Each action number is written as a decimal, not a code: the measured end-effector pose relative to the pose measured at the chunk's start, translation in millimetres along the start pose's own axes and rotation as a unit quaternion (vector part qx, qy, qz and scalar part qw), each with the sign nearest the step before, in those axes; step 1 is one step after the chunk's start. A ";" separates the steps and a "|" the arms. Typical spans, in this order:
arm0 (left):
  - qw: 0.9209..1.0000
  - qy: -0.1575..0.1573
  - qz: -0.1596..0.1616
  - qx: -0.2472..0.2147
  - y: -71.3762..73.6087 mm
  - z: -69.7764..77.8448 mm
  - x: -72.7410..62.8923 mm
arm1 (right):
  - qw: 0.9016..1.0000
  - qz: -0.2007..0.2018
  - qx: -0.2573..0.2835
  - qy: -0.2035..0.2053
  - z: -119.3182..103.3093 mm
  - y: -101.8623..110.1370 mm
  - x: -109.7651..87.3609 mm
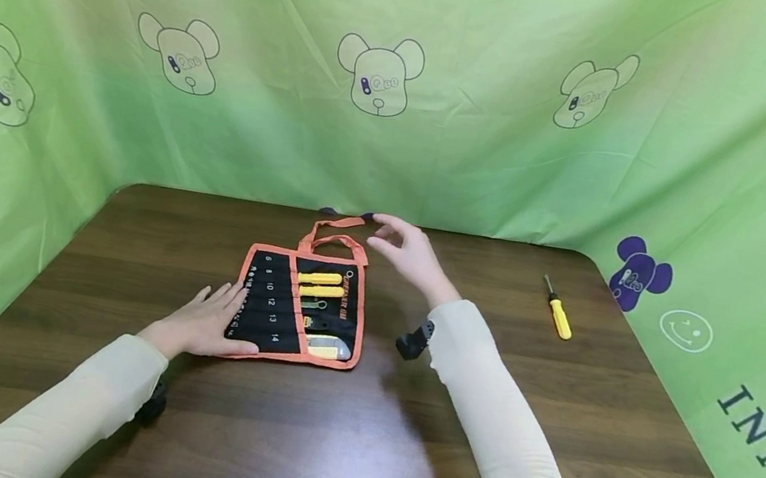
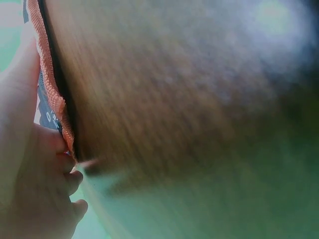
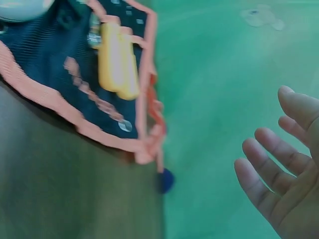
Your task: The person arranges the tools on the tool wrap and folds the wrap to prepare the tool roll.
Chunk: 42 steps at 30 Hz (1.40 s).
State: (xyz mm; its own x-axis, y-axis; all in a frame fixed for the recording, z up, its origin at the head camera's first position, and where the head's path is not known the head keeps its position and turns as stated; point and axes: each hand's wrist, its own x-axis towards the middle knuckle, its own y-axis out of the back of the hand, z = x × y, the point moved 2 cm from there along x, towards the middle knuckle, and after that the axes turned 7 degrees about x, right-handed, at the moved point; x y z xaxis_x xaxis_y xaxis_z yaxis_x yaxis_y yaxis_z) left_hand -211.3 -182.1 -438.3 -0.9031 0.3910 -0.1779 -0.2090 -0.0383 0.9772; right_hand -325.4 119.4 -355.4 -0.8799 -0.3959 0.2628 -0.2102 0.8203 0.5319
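Note:
A black tool pouch with orange trim (image 1: 259,299) lies spread on the table, with printed numbers down its left part. Its right pocket holds two yellow handles (image 1: 321,291), a small ring-ended tool (image 1: 320,305) and a yellow-and-grey utility knife (image 1: 328,347). My left hand (image 1: 205,319) rests over the pouch's left edge, fingers spread; the left wrist view shows it along the orange trim (image 2: 47,74). Near the dark end of the orange strap (image 1: 342,223) is my right hand (image 1: 414,257). In the right wrist view that hand (image 3: 294,174) has loosely bent fingers and holds nothing.
On the table's right side lies a screwdriver with a yellow handle (image 1: 560,319), apart from the pouch. A green printed curtain (image 1: 457,158) hangs along the back and sides of the brown wooden table (image 1: 288,443).

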 end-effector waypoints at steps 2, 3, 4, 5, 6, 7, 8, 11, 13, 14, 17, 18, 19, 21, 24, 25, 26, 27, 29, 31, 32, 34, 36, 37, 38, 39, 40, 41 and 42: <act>1.000 -0.001 -0.001 0.000 0.0 0.1 -0.2 | 1.000 0.007 -0.003 0.008 -4.7 11.3 -1.9; 1.000 -0.001 -0.001 0.000 0.0 0.1 -0.3 | 1.000 0.011 -0.006 0.011 -6.4 16.8 -2.9; 1.000 -0.001 -0.002 -0.001 0.0 0.2 -0.4 | 1.000 0.015 -0.005 0.015 -8.2 22.3 -4.3; 1.000 -0.001 -0.002 -0.001 0.0 0.3 -0.5 | 1.000 0.019 -0.004 0.018 -10.2 27.9 -5.9; 1.000 -0.001 -0.003 -0.002 0.1 0.4 -0.6 | 0.999 0.024 -0.004 0.022 -12.1 33.3 -7.5; 1.000 -0.001 -0.003 -0.003 0.1 0.5 -0.7 | 0.999 0.029 -0.003 0.026 -13.5 38.8 -9.2; 1.000 -0.001 -0.003 -0.004 0.2 0.5 -0.7 | 0.999 0.034 -0.004 0.029 -15.0 44.2 -11.2; 1.000 0.001 -0.002 -0.002 0.2 0.2 -0.6 | 0.998 0.051 0.006 0.032 -18.1 59.6 -16.9; 1.000 0.002 -0.001 -0.002 -0.1 -0.1 -0.5 | 0.997 0.063 0.011 0.031 -19.0 69.2 -20.6; 1.000 0.002 -0.001 -0.001 -0.3 -0.3 -0.5 | 0.997 0.069 0.013 0.030 -19.4 73.8 -22.6; 1.000 0.000 0.000 -0.001 -0.9 -0.6 -0.5 | 0.996 0.086 0.027 0.020 -24.9 86.2 -31.0; 1.000 -0.001 0.001 -0.001 -1.0 -0.7 -0.5 | 0.995 0.091 0.027 0.015 -28.7 89.9 -35.0; 1.000 -0.001 0.001 -0.001 -1.0 -0.7 -0.6 | 0.995 0.096 0.026 0.011 -32.9 93.3 -39.2; 1.000 -0.002 0.001 -0.002 -0.9 -0.6 -0.6 | 0.994 0.107 0.029 0.003 -38.3 100.0 -46.4; 1.000 -0.003 0.001 0.000 -0.7 -0.5 -0.7 | 0.992 0.124 0.025 -0.002 -25.9 111.8 -50.9; 1.000 -0.003 0.001 0.000 -0.6 -0.5 -0.7 | 0.991 0.129 0.023 -0.005 -18.8 115.7 -51.3; 1.000 -0.003 0.000 0.000 -0.7 -0.6 -0.7 | 0.991 0.133 0.024 -0.009 -10.5 119.8 -51.5; 1.000 -0.004 0.000 0.002 -0.7 -0.6 -0.6 | 0.990 0.137 0.024 -0.014 -2.6 123.6 -52.0; 1.000 -0.004 0.001 0.004 -0.7 -0.5 -0.6 | 0.989 0.145 0.015 -0.024 8.2 130.2 -55.2; 1.000 -0.004 0.001 0.004 -0.5 -0.3 -0.7 | 0.988 0.152 0.015 -0.035 15.0 136.0 -59.6; 1.000 -0.005 0.001 0.004 -0.4 -0.2 -0.8 | 0.987 0.154 0.015 -0.040 18.1 138.7 -61.9; 1.000 -0.006 0.002 0.003 -0.1 0.0 -1.0 | 0.986 0.160 0.015 -0.046 24.4 144.0 -66.2; 1.000 -0.006 0.001 0.002 0.0 0.1 -1.1 | 0.985 0.164 0.018 -0.054 31.1 149.1 -70.3; 1.000 -0.005 0.001 0.003 0.1 0.1 -1.0 | 0.984 0.166 0.019 -0.057 35.4 151.6 -72.1; 1.000 -0.005 0.001 0.003 0.2 0.2 -0.9 | 0.983 0.169 0.021 -0.063 39.0 153.9 -74.4; 1.000 -0.004 0.000 0.003 0.3 0.2 -0.7 | 0.982 0.173 0.024 -0.069 43.0 156.3 -76.6; 1.000 -0.003 0.000 0.002 0.3 0.3 -0.5 | 0.981 0.177 0.025 -0.074 46.7 158.6 -78.6; 1.000 -0.003 0.000 0.002 0.4 0.4 -0.3 | 0.980 0.182 0.026 -0.079 50.2 160.6 -81.0; 1.000 -0.002 -0.001 0.001 0.4 0.3 -0.3 | 0.978 0.187 0.027 -0.083 53.6 162.7 -83.4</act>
State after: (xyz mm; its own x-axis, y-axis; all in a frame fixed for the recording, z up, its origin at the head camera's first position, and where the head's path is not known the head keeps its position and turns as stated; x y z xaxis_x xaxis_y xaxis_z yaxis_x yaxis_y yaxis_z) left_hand -211.0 -181.9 -437.8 -0.9011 0.3950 -0.1790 -0.2094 -0.0349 0.9772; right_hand -309.0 308.0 -334.0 -0.9558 0.0051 0.2939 0.1212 0.9177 0.3783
